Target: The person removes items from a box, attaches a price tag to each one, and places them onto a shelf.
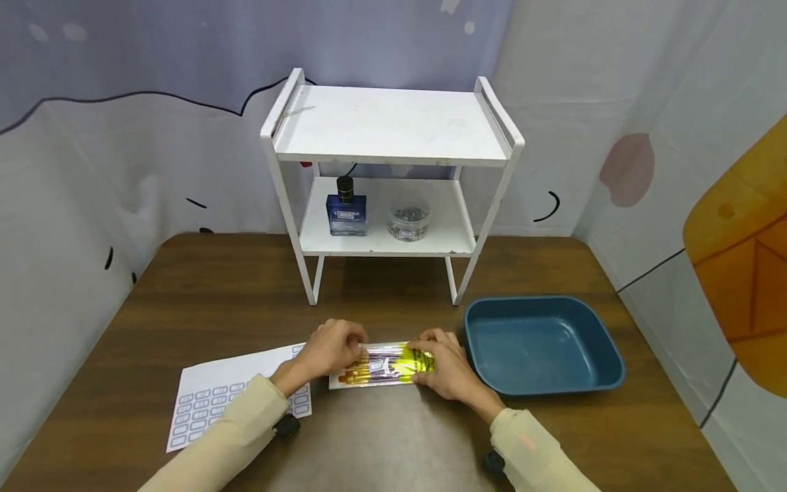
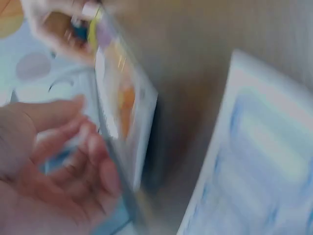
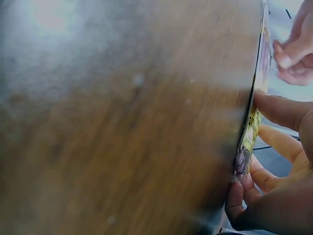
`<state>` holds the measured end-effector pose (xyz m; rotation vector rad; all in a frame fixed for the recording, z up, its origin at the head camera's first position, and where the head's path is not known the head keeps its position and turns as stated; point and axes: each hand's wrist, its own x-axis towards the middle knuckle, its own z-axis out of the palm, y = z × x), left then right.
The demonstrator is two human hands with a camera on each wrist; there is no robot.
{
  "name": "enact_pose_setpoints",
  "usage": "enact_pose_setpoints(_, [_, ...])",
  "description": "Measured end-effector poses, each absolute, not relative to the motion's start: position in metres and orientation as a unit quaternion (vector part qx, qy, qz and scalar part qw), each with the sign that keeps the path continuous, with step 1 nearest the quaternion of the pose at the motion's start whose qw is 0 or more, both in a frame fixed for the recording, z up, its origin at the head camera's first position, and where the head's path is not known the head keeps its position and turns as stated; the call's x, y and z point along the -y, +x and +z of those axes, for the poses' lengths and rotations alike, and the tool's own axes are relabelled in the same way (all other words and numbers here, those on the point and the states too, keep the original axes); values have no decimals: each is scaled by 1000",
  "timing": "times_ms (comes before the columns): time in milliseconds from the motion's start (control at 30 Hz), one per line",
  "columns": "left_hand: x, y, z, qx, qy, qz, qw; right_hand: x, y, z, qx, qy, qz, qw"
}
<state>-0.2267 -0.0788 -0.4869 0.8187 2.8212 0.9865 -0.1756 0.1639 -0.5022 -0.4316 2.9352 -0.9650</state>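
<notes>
A flat clear packet of slim orange and purple sticks point(image 1: 356, 374), yellow at its right end, lies on the table in the head view. A small white label point(image 1: 376, 366) shows on its face. My right hand point(image 1: 447, 362) holds the packet's right end between thumb and fingers. Over the left end hovers my left hand point(image 1: 335, 348), its fingers loosely bent. The right wrist view shows that left hand point(image 3: 296, 54) apart from the packet. Blur softens the left wrist view, where nothing is seen between the fingers. A sheet of labels point(image 1: 212, 383) lies partly under the left forearm.
To the right sits a blue plastic tray point(image 1: 547, 391). A white two-tier rack point(image 1: 387, 130) stands at the back. On its lower shelf are a blue perfume bottle point(image 1: 347, 217) and a clear round jar point(image 1: 408, 222), each with a small label.
</notes>
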Motion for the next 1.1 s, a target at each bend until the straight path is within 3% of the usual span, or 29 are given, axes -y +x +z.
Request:
enact_pose_setpoints(133, [99, -237, -472, -864, 326, 380, -56, -164, -176, -502, -941, -142, -308, 8])
enact_pose_setpoints(267, [119, -245, -449, -812, 348, 427, -192, -164, -177, -503, -938, -141, -316, 13])
enact_pose_setpoints(400, [136, -251, -424, -767, 331, 443, -326, -162, -177, -503, -935, -141, -325, 12])
enact_pose_setpoints(500, [145, -258, -407, -751, 298, 447, -384, -161, -178, -503, -935, -135, -328, 10])
enact_pose_setpoints(667, [153, -275, -385, -752, 277, 442, -403, -161, -179, -503, -938, -130, -320, 13])
enact_pose_setpoints(967, [150, -296, -359, -777, 298, 452, -321, -164, -182, -502, -936, -162, -309, 46])
enact_pose_setpoints(1100, [148, -297, -353, -778, 293, 459, -313, -165, -183, -502, -933, -182, -306, 50])
